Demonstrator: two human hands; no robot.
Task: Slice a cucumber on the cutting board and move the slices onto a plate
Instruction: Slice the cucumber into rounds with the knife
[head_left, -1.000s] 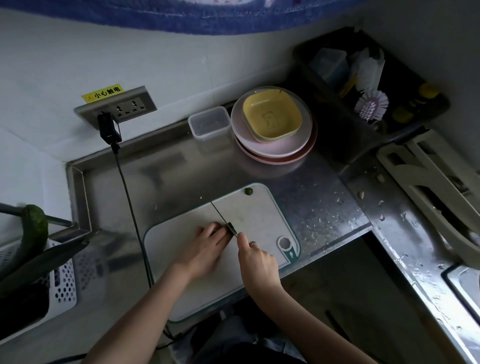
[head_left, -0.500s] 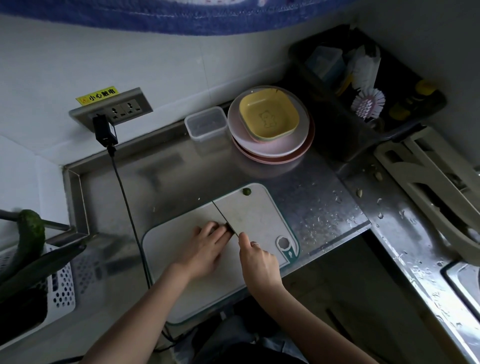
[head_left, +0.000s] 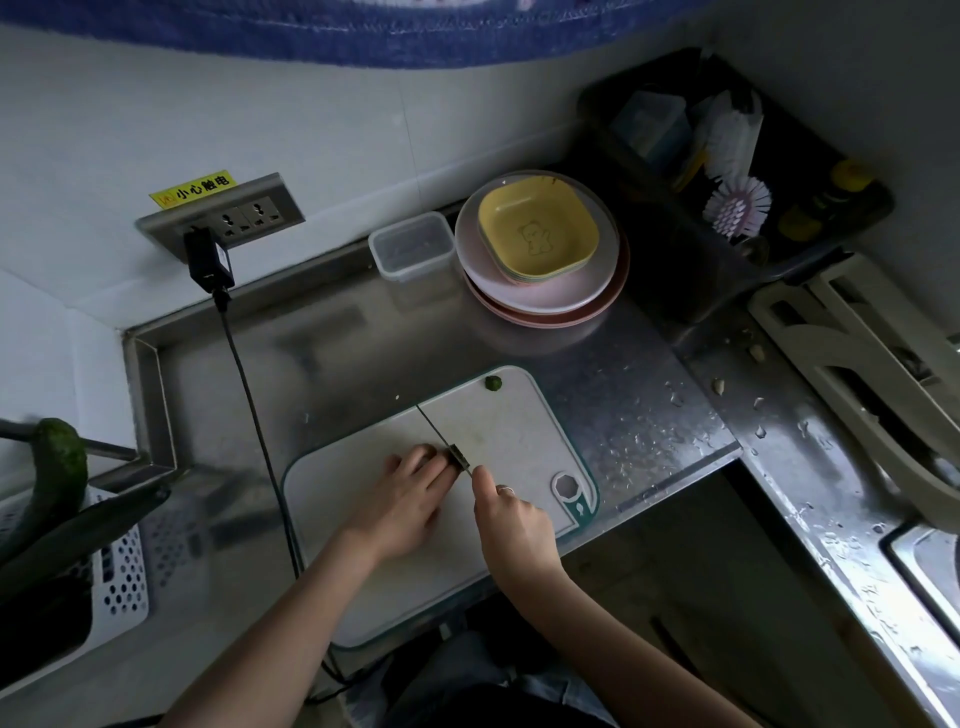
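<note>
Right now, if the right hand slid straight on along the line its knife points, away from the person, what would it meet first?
Probably nothing on the board: the right hand points its knife toward the cutting board far edge, then bare steel counter. The clear container stands further back; depth is unclear.

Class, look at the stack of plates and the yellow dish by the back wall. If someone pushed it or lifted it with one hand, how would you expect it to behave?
The stack of plates would probably slide rather than tip: it sits low and wide on the smooth steel counter. The yellow dish nested on top looks like light plastic, so it may shift if the stack is tilted. Lifted together, they are likely awkward one-handed.
</note>
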